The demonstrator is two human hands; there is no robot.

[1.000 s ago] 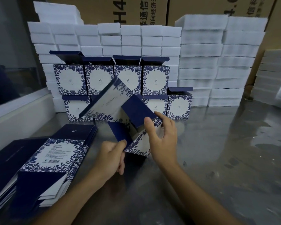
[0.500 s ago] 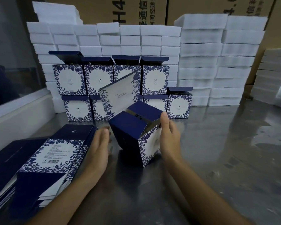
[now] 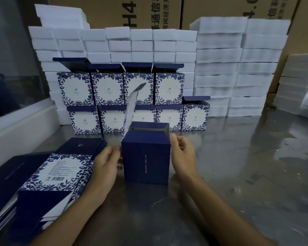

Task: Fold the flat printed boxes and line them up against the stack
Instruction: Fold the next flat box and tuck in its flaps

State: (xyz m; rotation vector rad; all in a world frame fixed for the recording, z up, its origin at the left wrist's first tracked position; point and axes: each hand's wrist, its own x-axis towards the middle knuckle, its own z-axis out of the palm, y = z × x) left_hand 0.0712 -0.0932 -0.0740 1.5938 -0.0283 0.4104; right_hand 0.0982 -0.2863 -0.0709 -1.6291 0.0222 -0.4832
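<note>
On the steel table (image 3: 238, 174), right in front of the person, both hands are working a freshly popped-up box (image 3: 146, 157). Left hand (image 3: 105, 167) is sitting against the box's left side with fingers mostly relaxed, though it's blurry, so I can't tell if it's really gripping anything. Right hand (image 3: 183, 155) is curling loosely around the right edge, fingertips touching the top corner. That box is standing upright, navy side facing us, top open, with its lid flap (image 3: 132, 107) sticking up at the back left. It's thin printed card, so I'm guessing it's super light, stiff along the creases, and easy to dent; holding it by the side walls near the corners seems safest. Flat blanks (image 3: 57, 171) are piling up just left of the left hand. Further back, the finished boxes (image 3: 139, 102) are lining up in two rows against the white foam stack (image 3: 220, 68).
</note>
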